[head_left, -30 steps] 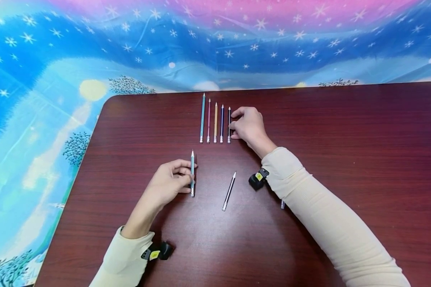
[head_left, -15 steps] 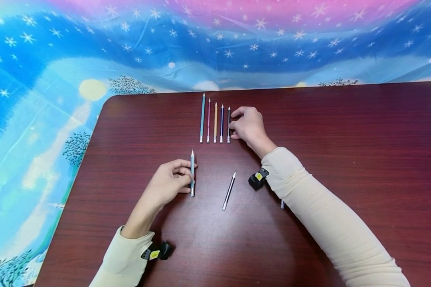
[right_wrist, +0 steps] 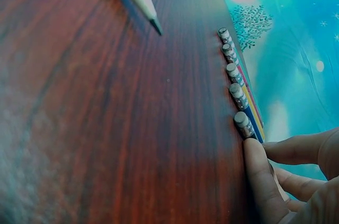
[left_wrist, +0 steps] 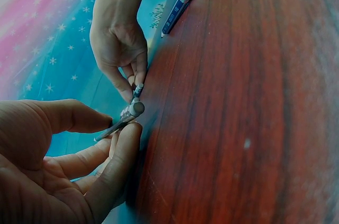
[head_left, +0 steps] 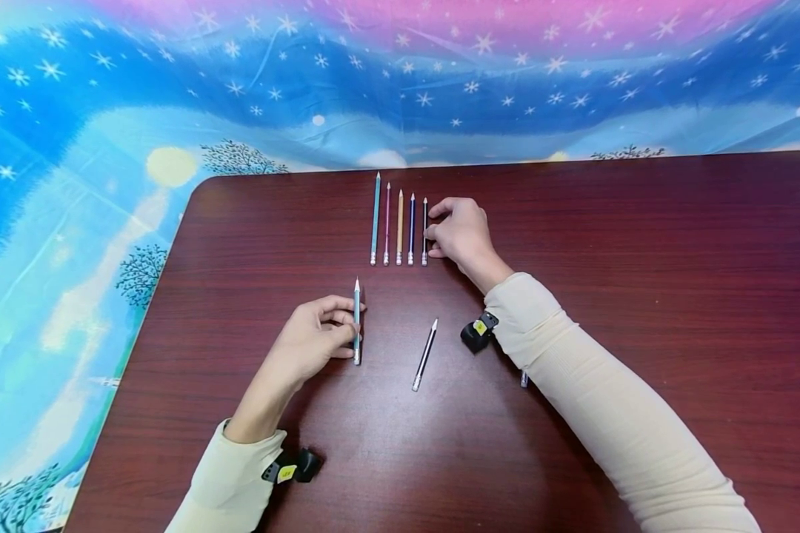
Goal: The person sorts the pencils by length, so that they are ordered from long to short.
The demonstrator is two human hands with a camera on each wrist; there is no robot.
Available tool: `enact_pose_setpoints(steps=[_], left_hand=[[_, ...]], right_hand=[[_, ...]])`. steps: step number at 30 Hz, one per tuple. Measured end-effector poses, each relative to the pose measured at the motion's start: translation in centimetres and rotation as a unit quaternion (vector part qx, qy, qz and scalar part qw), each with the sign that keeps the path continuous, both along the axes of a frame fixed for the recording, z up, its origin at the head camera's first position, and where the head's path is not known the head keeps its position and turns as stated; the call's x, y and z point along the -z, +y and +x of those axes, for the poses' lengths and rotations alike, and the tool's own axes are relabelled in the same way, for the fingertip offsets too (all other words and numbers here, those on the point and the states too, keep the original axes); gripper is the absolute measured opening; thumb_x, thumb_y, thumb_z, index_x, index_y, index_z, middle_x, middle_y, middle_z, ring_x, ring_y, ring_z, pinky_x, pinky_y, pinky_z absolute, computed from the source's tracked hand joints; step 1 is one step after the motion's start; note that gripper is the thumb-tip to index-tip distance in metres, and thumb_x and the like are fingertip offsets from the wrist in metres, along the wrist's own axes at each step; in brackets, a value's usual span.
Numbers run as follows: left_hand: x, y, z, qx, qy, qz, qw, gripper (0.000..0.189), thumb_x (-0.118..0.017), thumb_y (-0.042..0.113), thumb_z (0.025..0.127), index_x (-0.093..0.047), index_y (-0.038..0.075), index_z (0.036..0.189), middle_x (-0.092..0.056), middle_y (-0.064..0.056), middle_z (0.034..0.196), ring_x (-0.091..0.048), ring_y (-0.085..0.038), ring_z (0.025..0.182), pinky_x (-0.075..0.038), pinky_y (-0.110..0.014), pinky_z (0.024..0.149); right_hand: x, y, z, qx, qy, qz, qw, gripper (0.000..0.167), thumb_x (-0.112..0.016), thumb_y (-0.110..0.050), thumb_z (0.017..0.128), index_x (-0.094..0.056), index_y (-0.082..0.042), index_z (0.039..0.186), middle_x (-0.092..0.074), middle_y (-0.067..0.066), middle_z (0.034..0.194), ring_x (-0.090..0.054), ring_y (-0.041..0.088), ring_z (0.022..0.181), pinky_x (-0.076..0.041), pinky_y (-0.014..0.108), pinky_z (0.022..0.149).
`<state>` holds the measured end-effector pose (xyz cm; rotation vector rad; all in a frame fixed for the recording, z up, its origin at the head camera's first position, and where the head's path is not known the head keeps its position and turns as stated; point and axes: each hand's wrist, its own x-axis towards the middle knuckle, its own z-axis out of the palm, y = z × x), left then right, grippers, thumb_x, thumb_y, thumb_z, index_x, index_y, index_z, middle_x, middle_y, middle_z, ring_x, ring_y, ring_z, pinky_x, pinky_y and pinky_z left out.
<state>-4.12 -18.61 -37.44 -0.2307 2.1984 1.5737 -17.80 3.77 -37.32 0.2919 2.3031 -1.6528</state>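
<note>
My left hand pinches a light blue pencil between thumb and fingers, its white sharpened tip pointing away and its eraser end toward me. In the left wrist view, that pencil's eraser shows above the fingertips. At the far side, my right hand pinches a black pencil, the rightmost of a neat row. Left of it lie a dark blue pencil, a yellow pencil, a pink pencil and a longer light blue one, erasers lined up toward me.
A dark striped pencil lies slanted on the brown wooden table between the arms. Another pencil's end pokes out from under the right sleeve, the rest hidden. Behind the table hangs a snowflake-patterned cloth.
</note>
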Motion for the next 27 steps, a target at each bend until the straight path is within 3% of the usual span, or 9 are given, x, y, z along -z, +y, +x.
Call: enact_pose_setpoints(steps=[12,22,27], left_hand=[[0.18,-0.01,-0.08,-0.003,-0.006,0.013,0.9999,0.036,-0.056,-0.004,0.096,-0.063,-0.005,0.131,-0.062,-0.008,0.098,-0.065,-0.010,0.079,-0.063,-0.027,0.069],[-0.37,-0.04,0.08,-0.010,-0.005,0.007,0.9999,0.033,-0.056,-0.003,0.097,-0.064,-0.003,0.129,-0.065,-0.011,0.099,-0.067,-0.011,0.081,-0.064,-0.027,0.072],[-0.58,0.12,-0.41,-0.020,0.007,0.011,0.9997,0.031,-0.058,-0.003,0.096,-0.066,-0.003,0.126,-0.067,-0.012,0.099,-0.068,-0.012,0.080,-0.065,-0.029,0.073]], right_hand=[[0.03,0.10,0.01,-0.002,0.000,-0.003,1.0000,0.030,-0.066,0.004,0.097,-0.067,0.001,0.126,-0.065,0.012,0.093,-0.063,0.010,0.052,-0.061,0.024,0.054],[-0.13,0.15,-0.01,-0.011,-0.011,-0.012,0.9998,0.031,-0.066,0.002,0.098,-0.065,0.001,0.129,-0.066,0.013,0.094,-0.061,0.011,0.053,-0.061,0.025,0.055],[-0.05,0.23,-0.12,-0.014,-0.013,-0.021,0.9996,0.033,-0.067,0.003,0.097,-0.065,0.002,0.129,-0.065,0.010,0.090,-0.060,0.011,0.052,-0.061,0.024,0.055]])
